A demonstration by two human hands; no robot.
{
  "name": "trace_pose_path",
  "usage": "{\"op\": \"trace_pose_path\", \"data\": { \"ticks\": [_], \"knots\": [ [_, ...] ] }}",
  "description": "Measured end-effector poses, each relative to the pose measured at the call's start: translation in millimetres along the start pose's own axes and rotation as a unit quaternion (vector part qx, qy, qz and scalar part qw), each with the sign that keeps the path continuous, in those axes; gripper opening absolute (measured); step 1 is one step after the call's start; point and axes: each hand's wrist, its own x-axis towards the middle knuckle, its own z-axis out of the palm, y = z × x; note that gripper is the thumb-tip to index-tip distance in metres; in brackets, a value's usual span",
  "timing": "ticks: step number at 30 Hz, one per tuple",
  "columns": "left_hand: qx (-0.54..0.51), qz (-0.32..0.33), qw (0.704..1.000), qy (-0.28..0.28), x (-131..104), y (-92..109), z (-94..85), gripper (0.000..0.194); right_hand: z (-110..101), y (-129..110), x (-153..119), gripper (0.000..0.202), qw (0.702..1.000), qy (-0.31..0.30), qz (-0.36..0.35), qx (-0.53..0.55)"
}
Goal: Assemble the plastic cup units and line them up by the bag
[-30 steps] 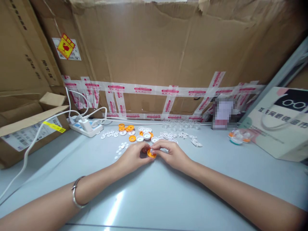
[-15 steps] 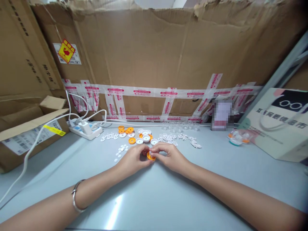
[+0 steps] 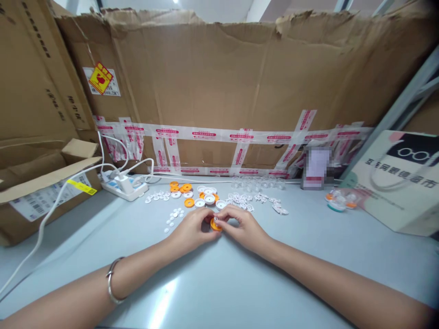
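Note:
My left hand (image 3: 194, 228) is closed, its thumb and fingers around the edge of an orange plastic ring-shaped part (image 3: 215, 225) just above the table. From the other side, my right hand (image 3: 246, 228) pinches a small white piece (image 3: 216, 219) at the top of the orange part; the fingertips hide most of it. Just beyond my hands lie white round cups (image 3: 209, 199) and orange rings (image 3: 189, 202). Small white discs (image 3: 170, 219) are scattered left of my left hand. White cut-out pieces (image 3: 242, 201) lie in a heap behind my right hand.
Clear plastic domes (image 3: 259, 183) line the back by a large cardboard box (image 3: 206, 73). A power strip (image 3: 128, 191) with white cables and an open carton (image 3: 44, 192) are at left. Domed orange and teal items (image 3: 338, 203) and a paper bag (image 3: 394, 183) stand right.
The camera view has tilted up slightly, so everything sits a little lower. My hands stay together on the orange part, with only slight shifts of the fingers.

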Motion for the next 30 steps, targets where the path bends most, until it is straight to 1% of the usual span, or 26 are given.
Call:
{"op": "trace_pose_path", "data": {
  "ticks": [2, 3, 4, 6, 7, 8, 10, 12, 15, 21, 24, 27, 30],
  "knots": [
    [-0.005, -0.008, 1.0, -0.003, -0.6, 0.4, 0.0, 0.02, -6.0, 1.8, 4.5, 0.015, 1.0, 0.014, 0.008, 0.012],
    [-0.011, -0.014, 1.0, -0.005, -1.0, 0.6, -0.1, 0.021, -12.5, 5.3, 8.2, 0.02, 0.999, 0.036, 0.016, 0.016],
    [-0.018, -0.02, 1.0, -0.008, -1.4, 0.7, -0.3, 0.021, -21.5, 11.2, 12.6, 0.023, 0.997, 0.067, 0.029, 0.014],
    [-0.029, -0.028, 0.999, -0.013, -2.1, 1.0, -0.9, 0.02, -46.1, 29.9, 21.9, 0.022, 0.985, 0.162, 0.063, -0.01],
    [-0.032, -0.029, 0.999, -0.014, -2.3, 1.0, -1.2, 0.019, -60.3, 42.0, 25.9, 0.022, 0.974, 0.205, 0.083, -0.044],
    [-0.033, -0.028, 0.999, -0.015, -2.6, 0.9, -1.5, 0.019, -74.4, 54.8, 29.0, 0.023, 0.963, 0.23, 0.108, -0.086],
    [-0.03, -0.025, 0.999, -0.014, -2.8, 0.4, -1.8, 0.018, -98.6, 79.3, 31.7, 0.022, 0.953, 0.246, 0.135, -0.114],
    [-0.029, -0.024, 0.999, -0.014, -2.7, -0.3, -1.8, 0.019, -113.2, 97.5, 30.9, 0.021, 0.95, 0.239, 0.146, -0.136],
    [-0.029, -0.025, 0.999, -0.018, -2.5, -1.1, -1.9, 0.02, -116.8, 109.9, 28.5, 0.022, 0.951, 0.216, 0.15, -0.161],
    [-0.031, -0.023, 0.999, -0.017, -2.5, 0.2, -2.4, 0.021, -104.3, 112.3, 29.8, 0.014, 0.946, 0.204, 0.145, -0.204],
    [-0.031, -0.023, 0.999, -0.019, -2.8, 1.7, -2.7, 0.02, -103.1, 113.0, 30.1, 0.01, 0.943, 0.206, 0.135, -0.223],
    [-0.034, -0.023, 0.999, -0.021, -3.3, 2.9, -3.2, 0.02, -106.9, 104.8, 30.5, 0.006, 0.939, 0.215, 0.114, -0.241],
    [-0.035, -0.022, 0.999, -0.021, -3.3, 3.5, -3.5, 0.02, -107.1, 78.5, 30.8, 0.008, 0.936, 0.234, 0.08, -0.249]
  ]
}}
